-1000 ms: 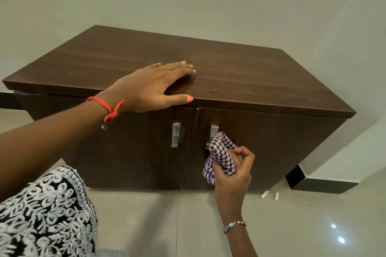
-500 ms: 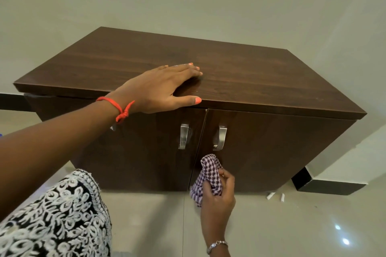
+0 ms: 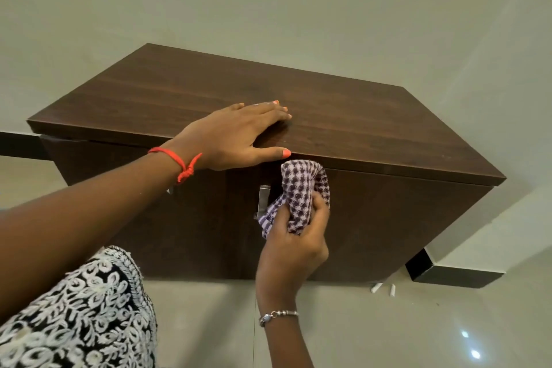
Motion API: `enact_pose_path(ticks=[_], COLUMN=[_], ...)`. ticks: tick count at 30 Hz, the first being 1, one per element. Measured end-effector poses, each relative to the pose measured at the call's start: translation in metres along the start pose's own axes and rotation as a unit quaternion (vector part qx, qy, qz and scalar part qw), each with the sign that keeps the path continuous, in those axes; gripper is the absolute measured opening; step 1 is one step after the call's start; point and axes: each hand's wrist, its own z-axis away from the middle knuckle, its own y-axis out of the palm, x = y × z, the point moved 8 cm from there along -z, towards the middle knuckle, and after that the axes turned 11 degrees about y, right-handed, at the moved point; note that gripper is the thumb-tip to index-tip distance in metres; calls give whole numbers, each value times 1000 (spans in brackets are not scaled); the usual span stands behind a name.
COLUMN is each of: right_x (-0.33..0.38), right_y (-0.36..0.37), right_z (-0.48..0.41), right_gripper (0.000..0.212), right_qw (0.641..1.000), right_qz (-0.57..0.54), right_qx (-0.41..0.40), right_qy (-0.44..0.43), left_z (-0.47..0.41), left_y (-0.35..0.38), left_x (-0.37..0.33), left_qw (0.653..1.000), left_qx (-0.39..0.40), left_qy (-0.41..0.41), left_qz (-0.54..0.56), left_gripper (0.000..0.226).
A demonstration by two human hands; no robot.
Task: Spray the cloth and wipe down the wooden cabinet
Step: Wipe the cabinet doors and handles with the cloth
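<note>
A dark wooden cabinet (image 3: 373,134) with two front doors stands against the wall. My left hand (image 3: 236,137) lies flat on its top near the front edge, fingers spread. My right hand (image 3: 294,245) grips a bunched purple-and-white checked cloth (image 3: 301,191) and presses it against the upper part of the doors, just under the top's edge. The cloth covers the right door handle; the left metal handle (image 3: 263,199) shows beside it. No spray bottle is in view.
A pale glossy tiled floor (image 3: 418,331) spreads below the cabinet. Two small white bits (image 3: 383,288) lie on the floor by the cabinet's right foot. A black skirting (image 3: 448,276) runs along the wall at right. My patterned garment (image 3: 80,317) fills the lower left.
My right hand has carried the cloth from the bottom of the doors up to just under the top edge, now covering the right handle. My left hand stays flat on the top.
</note>
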Motion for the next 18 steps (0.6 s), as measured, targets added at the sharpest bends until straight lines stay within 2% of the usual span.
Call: enact_pose_path(ticks=[5,8,11,15,18], right_x=[-28,-46,-75,-121,-125], right_y=[10,8,6,-6,-12], right_z=[17,25,36,44,42], right_gripper=[53,49,41,38,40], right_qw=[999,999,995,965,962], right_qz=[13,2,2,-14,0], right_qx=[33,30,29,14,27], right_qy=[-10,25,97,263,272], left_z=[0,0,0,-1,-2], left_y=[0,-1,-1,-1,-1], left_x=[-1,-1,-1,0,0], left_qw=[1000,1000,1000,1000,1000], left_qx=[3,0,-3,-3,-2], left_qy=[0,1,2,-3,-2], left_qz=[0,1,0,1,9], left_gripper=[88,88,87,88,89])
